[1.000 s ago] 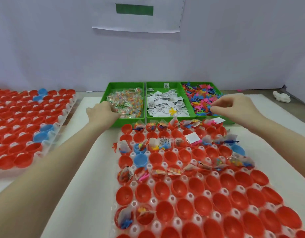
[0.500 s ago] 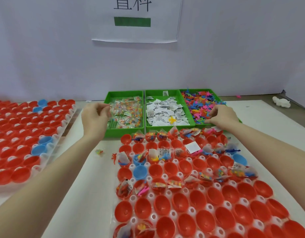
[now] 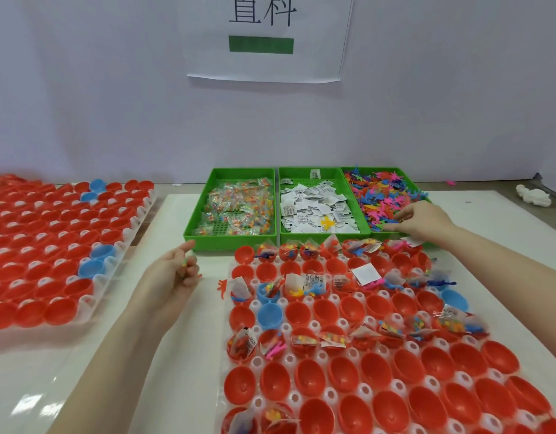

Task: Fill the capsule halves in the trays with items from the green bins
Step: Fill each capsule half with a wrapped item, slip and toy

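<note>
Three green bins stand at the back: bead packets (image 3: 239, 208), white paper slips (image 3: 314, 208), coloured plastic figures (image 3: 386, 195). In front lies a white tray (image 3: 314, 325) of red capsule halves (image 3: 342, 371); its far rows hold packets, slips and figures, while the near halves are mostly bare. My left hand (image 3: 176, 274) hovers over the table left of this tray, fingers curled on a small bead packet. My right hand (image 3: 424, 219) reaches into the figure bin, fingertips pinched in the pile; a white slip (image 3: 411, 241) shows under it.
A second tray (image 3: 88, 303) of bare red and a few blue halves sits at the left. A loose red figure (image 3: 223, 286) lies beside the near tray. A white crumpled object (image 3: 533, 195) rests far right. A paper sign (image 3: 264, 57) hangs on the wall.
My left hand came back from the bead bin to the table and closed on the small packet lying there. My right hand went further into the figure bin. The view tilted up.
</note>
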A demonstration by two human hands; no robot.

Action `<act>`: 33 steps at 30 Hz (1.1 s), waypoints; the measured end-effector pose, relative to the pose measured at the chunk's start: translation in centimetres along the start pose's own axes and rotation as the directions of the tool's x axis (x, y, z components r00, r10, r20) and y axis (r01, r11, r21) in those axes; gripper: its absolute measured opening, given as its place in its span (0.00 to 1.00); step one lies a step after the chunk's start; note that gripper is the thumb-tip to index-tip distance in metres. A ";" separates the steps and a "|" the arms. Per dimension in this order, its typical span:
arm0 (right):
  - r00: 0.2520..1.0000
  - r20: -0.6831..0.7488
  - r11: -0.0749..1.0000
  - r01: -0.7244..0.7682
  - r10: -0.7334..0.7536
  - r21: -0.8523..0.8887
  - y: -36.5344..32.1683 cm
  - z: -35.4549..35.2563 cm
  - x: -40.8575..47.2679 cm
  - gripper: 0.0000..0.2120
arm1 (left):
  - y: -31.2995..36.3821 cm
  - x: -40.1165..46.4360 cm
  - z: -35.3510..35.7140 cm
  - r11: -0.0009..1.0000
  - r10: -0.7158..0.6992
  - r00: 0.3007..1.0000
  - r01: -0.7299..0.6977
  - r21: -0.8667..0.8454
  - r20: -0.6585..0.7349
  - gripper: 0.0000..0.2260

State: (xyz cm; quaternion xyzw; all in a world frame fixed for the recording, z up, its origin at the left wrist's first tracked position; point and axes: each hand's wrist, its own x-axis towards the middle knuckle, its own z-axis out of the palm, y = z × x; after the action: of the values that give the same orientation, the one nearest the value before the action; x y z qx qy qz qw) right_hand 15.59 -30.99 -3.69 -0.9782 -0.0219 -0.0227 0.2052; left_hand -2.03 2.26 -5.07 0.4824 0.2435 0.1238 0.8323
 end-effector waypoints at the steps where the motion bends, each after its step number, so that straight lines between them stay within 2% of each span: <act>1: 1.000 0.004 1.000 -0.010 0.010 0.021 -0.2 0.0 0.0 0.17 | -0.1 -0.1 0.0 0.999 -0.040 0.999 0.040 -0.024 0.003 0.13; 4: 1.000 -0.012 0.999 -0.006 0.007 0.049 -0.8 -0.1 -0.3 0.06 | -0.1 -0.4 0.5 0.990 -0.071 0.997 0.074 -0.121 0.027 0.13; 7: 0.992 -0.120 0.997 0.040 -0.032 0.062 -0.9 -0.1 -0.5 0.06 | -0.1 -0.8 0.5 0.986 -0.058 0.997 0.066 -0.154 0.052 0.10; 10: 0.965 -0.256 0.998 0.063 -0.063 -0.009 -1.2 -0.4 -0.7 0.07 | 0.1 -1.3 0.1 0.988 -0.067 0.995 0.077 -0.137 0.075 0.12; 12: 0.943 -0.329 0.996 0.074 -0.052 0.055 -1.6 -0.5 -0.7 0.05 | 0.5 -1.7 -0.1 0.980 -0.064 0.986 0.091 -0.175 0.154 0.08; 15: 0.926 -0.375 0.957 0.061 0.052 0.283 -2.8 -0.5 -0.6 0.03 | 0.8 -2.4 -0.2 0.971 -0.045 0.973 0.096 -0.219 0.228 0.27; 17: 0.938 -0.337 0.920 0.061 0.080 0.387 -4.0 -0.4 -0.4 0.05 | 0.7 -2.7 -0.2 0.971 -0.062 0.968 0.115 -0.211 0.243 0.25; 19: 0.964 -0.262 0.899 0.071 0.049 0.432 -5.3 0.0 0.1 0.06 | 0.5 -3.0 0.1 0.973 -0.090 0.969 0.135 -0.187 0.231 0.13; 20: 0.976 -0.217 0.906 0.078 0.015 0.416 -6.1 0.3 0.2 0.09 | 0.5 -2.9 0.2 0.976 -0.099 0.971 0.138 -0.169 0.220 0.10; 22: 0.991 -0.100 0.947 0.115 -0.089 0.301 -7.5 0.9 0.3 0.13 | 0.2 -2.7 0.3 0.984 -0.098 0.973 0.126 -0.127 0.207 0.12; 24: 0.982 0.007 0.981 0.191 -0.191 0.035 -8.6 1.4 0.0 0.15 | 0.0 -2.8 0.3 0.986 -0.090 0.977 0.114 -0.120 0.192 0.12; 26: 0.973 0.121 0.946 0.220 -0.197 -0.236 -9.0 1.7 -0.3 0.16 | 0.1 -2.8 0.3 0.990 -0.075 0.982 0.094 -0.109 0.172 0.13; 27: 0.970 0.179 0.929 0.211 -0.162 -0.303 -9.0 1.9 -0.3 0.14 | 0.2 -2.9 0.3 0.993 -0.057 0.984 0.073 -0.090 0.167 0.14; 30: 0.957 0.286 0.952 0.130 -0.048 -0.277 -8.9 2.1 -0.3 0.16 | 0.4 -3.0 0.3 1.000 -0.016 0.986 0.019 -0.011 0.168 0.16; 33: 0.981 0.192 0.976 0.076 -0.037 -0.202 -8.5 2.3 -0.2 0.18 | 0.3 -3.0 0.1 0.999 0.011 0.990 -0.018 0.046 0.141 0.16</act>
State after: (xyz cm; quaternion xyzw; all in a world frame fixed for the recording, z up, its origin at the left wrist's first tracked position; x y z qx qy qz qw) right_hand 15.07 -22.32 -2.35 -0.9911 -0.0666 0.0612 0.0981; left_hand -4.49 1.03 -3.95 0.5110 0.1833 0.0896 0.8350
